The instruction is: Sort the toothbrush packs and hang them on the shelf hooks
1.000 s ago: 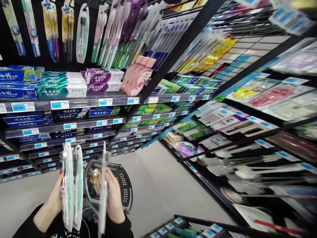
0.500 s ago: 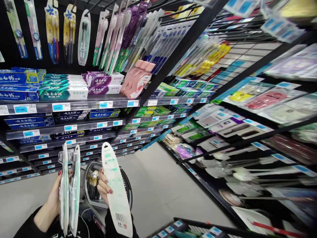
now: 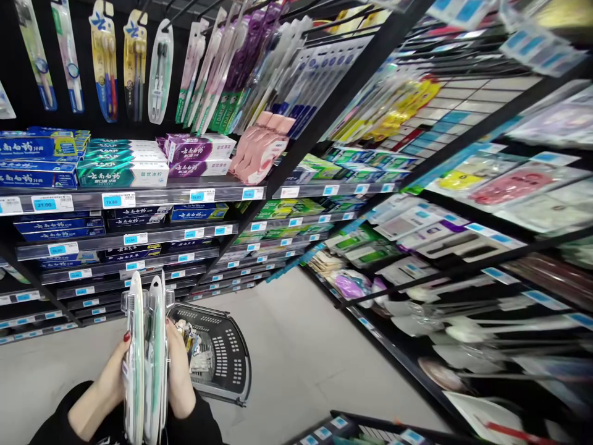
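Several toothbrush packs [image 3: 152, 364] stand upright on edge between my two hands, their clear plastic fronts and white and pale green backing cards pressed side by side. From the left, my left hand [image 3: 113, 371] grips the stack, its thumb with a red nail along the edge. My right hand [image 3: 178, 368] holds the stack from the other side, most of its fingers hidden behind the packs. Below and beyond my right hand sits a dark shopping basket [image 3: 229, 352] with other packaged goods inside.
Ahead, a shelf carries toothpaste boxes [image 3: 123, 173] and pink packages [image 3: 259, 151]. Above them hang packaged toothbrushes [image 3: 160, 74] on hooks. Another rack with hanging kitchen tools [image 3: 463, 327] runs along the right. Grey floor [image 3: 296, 346] lies between the racks.
My right hand has brought its single pack leftward, turned it on edge and joined it to the others in my left hand. More of the basket now shows.
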Demonstrator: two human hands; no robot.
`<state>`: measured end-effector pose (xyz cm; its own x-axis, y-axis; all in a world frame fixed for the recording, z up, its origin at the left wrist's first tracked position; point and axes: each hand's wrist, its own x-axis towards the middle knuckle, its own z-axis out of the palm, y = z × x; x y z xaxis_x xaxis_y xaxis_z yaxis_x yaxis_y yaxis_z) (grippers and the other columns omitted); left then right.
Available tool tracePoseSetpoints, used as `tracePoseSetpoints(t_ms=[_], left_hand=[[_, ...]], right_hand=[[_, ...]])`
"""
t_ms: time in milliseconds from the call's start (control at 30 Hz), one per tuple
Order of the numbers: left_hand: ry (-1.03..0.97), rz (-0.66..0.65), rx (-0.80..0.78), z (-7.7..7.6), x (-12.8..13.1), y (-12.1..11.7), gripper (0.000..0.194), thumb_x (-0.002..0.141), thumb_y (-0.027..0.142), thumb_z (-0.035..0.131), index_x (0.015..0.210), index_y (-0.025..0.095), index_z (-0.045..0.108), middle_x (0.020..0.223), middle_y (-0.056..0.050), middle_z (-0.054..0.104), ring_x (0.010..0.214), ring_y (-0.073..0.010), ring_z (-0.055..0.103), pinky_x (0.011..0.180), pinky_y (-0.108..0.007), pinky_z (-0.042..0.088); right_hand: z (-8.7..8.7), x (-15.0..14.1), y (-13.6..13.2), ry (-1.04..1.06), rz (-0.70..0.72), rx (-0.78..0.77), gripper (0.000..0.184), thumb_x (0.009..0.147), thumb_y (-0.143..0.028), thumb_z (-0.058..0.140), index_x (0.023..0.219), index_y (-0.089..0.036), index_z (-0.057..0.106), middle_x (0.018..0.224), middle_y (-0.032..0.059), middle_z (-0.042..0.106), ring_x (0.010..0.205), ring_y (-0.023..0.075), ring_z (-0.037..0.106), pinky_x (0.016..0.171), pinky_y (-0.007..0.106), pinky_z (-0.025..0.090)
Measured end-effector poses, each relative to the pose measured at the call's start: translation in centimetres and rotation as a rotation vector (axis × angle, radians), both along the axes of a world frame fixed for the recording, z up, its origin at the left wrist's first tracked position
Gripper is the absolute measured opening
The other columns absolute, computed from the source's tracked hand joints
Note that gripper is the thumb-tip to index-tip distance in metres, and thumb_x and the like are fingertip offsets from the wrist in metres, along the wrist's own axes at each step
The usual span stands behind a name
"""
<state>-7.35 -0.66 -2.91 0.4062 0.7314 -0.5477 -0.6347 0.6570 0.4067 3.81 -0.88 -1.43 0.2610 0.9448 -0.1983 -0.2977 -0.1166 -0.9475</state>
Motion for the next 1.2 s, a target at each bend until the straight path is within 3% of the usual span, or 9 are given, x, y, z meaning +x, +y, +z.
tracePoseSetpoints(t_ms=[200,333,533,600,667,767,933,1033,1200], left_hand=[[0.032,0.006,-0.023,0.8,0.2,-0.3,0.03,0.073,0.036,0.06,0.092,0.013,0.065,0.075,-0.006,0.072,0.082,-0.0237,0.065,0.08,-0.034,0.049],[0.068,-0.006,-0.076,0.7,-0.1,-0.3,0.029,0.071,0.036,0.061,0.091,0.014,0.065,0.073,-0.006,0.072,0.08,-0.0257,0.066,0.076,-0.037,0.051],[0.177,0.015,-0.008,-0.2,-0.3,-0.2,0.027,0.066,0.027,0.068,0.088,0.012,0.065,0.079,-0.008,0.072,0.086,-0.0262,0.065,0.083,-0.035,0.048],[0.223,0.042,0.033,-0.3,-0.1,-0.3,0.03,0.065,0.025,0.069,0.092,0.014,0.064,0.084,-0.008,0.072,0.089,-0.0251,0.064,0.084,-0.034,0.048],[0.251,0.086,0.068,-0.3,0.1,-0.3,0.036,0.063,0.026,0.071,0.097,0.016,0.063,0.089,-0.007,0.072,0.091,-0.0246,0.063,0.084,-0.033,0.048],[0.274,0.093,0.067,-0.1,0.3,-0.3,0.044,0.064,0.032,0.07,0.105,0.017,0.06,0.099,-0.008,0.07,0.098,-0.0255,0.06,0.088,-0.034,0.046],[0.124,-0.025,0.019,0.7,0.1,-0.3,0.052,0.072,0.051,0.054,0.109,0.014,0.059,0.111,-0.013,0.064,0.109,-0.0285,0.053,0.094,-0.039,0.042],[0.087,-0.062,0.047,0.8,0.0,-0.4,0.047,0.075,0.045,0.053,0.112,0.015,0.058,0.115,-0.011,0.062,0.109,-0.0263,0.053,0.095,-0.037,0.04],[0.219,-0.025,0.058,0.5,0.3,-0.8,0.042,0.075,0.038,0.057,0.11,0.015,0.057,0.108,-0.011,0.066,0.102,-0.0255,0.058,0.089,-0.035,0.045]], right_hand=[[-1.7,0.2,-0.2,-0.286,0.023,0.048,0.024,0.084,-0.035,0.04,0.085,-0.019,0.057,0.085,0.0031,0.056,0.083,0.0168,0.053,0.078,0.029,0.04],[-1.1,0.9,-0.5,-0.531,0.03,0.069,0.02,0.086,-0.029,0.039,0.089,-0.02,0.056,0.087,0.0035,0.055,0.083,0.0174,0.051,0.076,0.029,0.039],[1.5,1.7,-2.2,-0.734,-0.274,0.285,0.016,0.085,-0.029,0.039,0.091,-0.021,0.051,0.088,0.0056,0.049,0.086,0.0206,0.048,0.076,0.035,0.037],[2.2,1.2,-2.8,-0.844,-0.223,0.345,0.015,0.078,-0.033,0.051,0.088,-0.022,0.051,0.086,0.0058,0.048,0.085,0.0228,0.047,0.074,0.037,0.037],[2.6,0.5,-3.1,-0.908,-0.073,0.275,0.023,0.071,-0.035,0.061,0.088,-0.022,0.052,0.084,0.0059,0.052,0.082,0.0242,0.048,0.072,0.037,0.037],[2.7,-0.2,-2.9,-0.892,0.019,0.099,0.028,0.071,-0.034,0.062,0.093,-0.022,0.051,0.081,0.0053,0.058,0.078,0.024,0.051,0.068,0.035,0.039],[2.1,0.7,-2.4,-0.781,0.057,0.013,0.015,0.078,-0.028,0.053,0.091,-0.022,0.054,0.074,0.0023,0.062,0.07,0.02,0.057,0.063,0.029,0.041],[2.2,1.3,-2.5,-0.71,0.077,-0.001,0.012,0.08,-0.028,0.049,0.088,-0.02,0.055,0.077,0.0036,0.063,0.072,0.0194,0.06,0.065,0.028,0.042],[2.5,1.3,-2.8,-0.703,0.066,-0.01,0.009,0.081,-0.027,0.048,0.082,-0.02,0.053,0.077,0.0033,0.063,0.07,0.0179,0.06,0.063,0.026,0.043]])
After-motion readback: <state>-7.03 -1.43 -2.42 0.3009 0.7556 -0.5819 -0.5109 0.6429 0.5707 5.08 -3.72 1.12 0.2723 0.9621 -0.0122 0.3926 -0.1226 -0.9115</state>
